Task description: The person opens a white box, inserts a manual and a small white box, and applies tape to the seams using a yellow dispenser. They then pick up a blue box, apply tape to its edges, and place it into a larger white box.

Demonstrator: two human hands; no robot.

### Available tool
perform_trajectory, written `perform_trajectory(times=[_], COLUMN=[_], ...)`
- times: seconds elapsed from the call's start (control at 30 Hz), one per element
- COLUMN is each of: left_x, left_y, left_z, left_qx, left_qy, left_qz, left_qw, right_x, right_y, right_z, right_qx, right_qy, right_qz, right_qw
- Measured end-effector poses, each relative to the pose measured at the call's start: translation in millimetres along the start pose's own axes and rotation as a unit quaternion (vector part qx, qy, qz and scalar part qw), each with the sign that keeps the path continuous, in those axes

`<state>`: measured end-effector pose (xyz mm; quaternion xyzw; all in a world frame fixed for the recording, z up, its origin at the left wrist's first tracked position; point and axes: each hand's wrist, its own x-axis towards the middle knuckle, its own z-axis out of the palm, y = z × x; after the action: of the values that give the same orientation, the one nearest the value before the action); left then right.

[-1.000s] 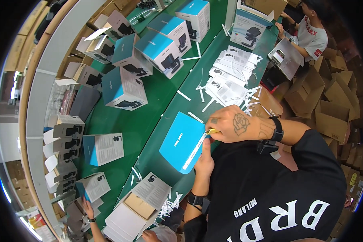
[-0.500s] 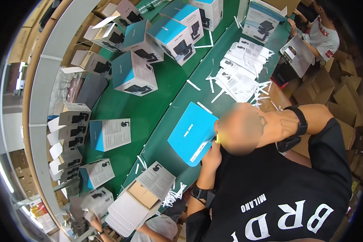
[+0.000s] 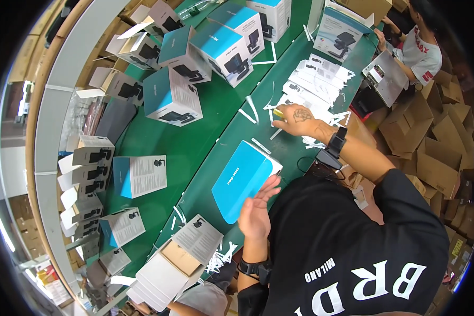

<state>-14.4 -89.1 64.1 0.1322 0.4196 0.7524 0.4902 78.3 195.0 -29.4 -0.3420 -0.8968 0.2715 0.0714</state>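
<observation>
A teal-topped product carton [image 3: 239,181] lies on the green bench in front of me. My left hand [image 3: 258,208] is beside its near edge, palm turned up and fingers spread. Whether the fingertips touch the carton I cannot tell. Farther off to the right, my right hand [image 3: 300,121] is over the near edge of the printed sheets [image 3: 313,84]. Between its thumb and fingers is a small yellow object [image 3: 277,112], too small to make out its kind. Loose white strips [image 3: 248,111] lie around the sheets and near the carton.
Several teal-and-white cartons [image 3: 172,97] stand at the far left. An open carton [image 3: 166,274] is at the lower left, beside another person's arm. At the upper right a person [image 3: 421,55] handles a flat grey panel [image 3: 387,76]. Brown cardboard boxes [image 3: 432,142] pile up at right.
My right hand has moved from the carton's edge up toward the sheets with the yellow object. My left hand has turned palm up beside the carton, which sits slightly lower and farther left in view.
</observation>
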Motion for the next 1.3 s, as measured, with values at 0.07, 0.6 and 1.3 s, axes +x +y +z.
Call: perform_trajectory(times=[0.07, 0.6, 1.3], left_x=[-7.9, -40.5, -50.9], left_y=[6.3, -26.1, -54.0], left_z=[-5.9, -22.7, -79.5], left_qx=[-0.029, 0.133, 0.738], left_qy=[0.045, 0.220, 0.088], left_qz=[0.016, 0.063, 0.302], left_qw=[0.998, 0.964, 0.597], right_x=[-6.9, -58.1, -107.3], right_y=[-18.5, -106.1, -54.9], right_z=[-1.4, -30.4, 22.6], right_qx=[0.087, -0.040, 0.058], right_qy=[0.023, 0.025, 0.137], right_qz=[-0.046, -0.514, -0.436], right_qw=[0.995, 0.856, 0.888])
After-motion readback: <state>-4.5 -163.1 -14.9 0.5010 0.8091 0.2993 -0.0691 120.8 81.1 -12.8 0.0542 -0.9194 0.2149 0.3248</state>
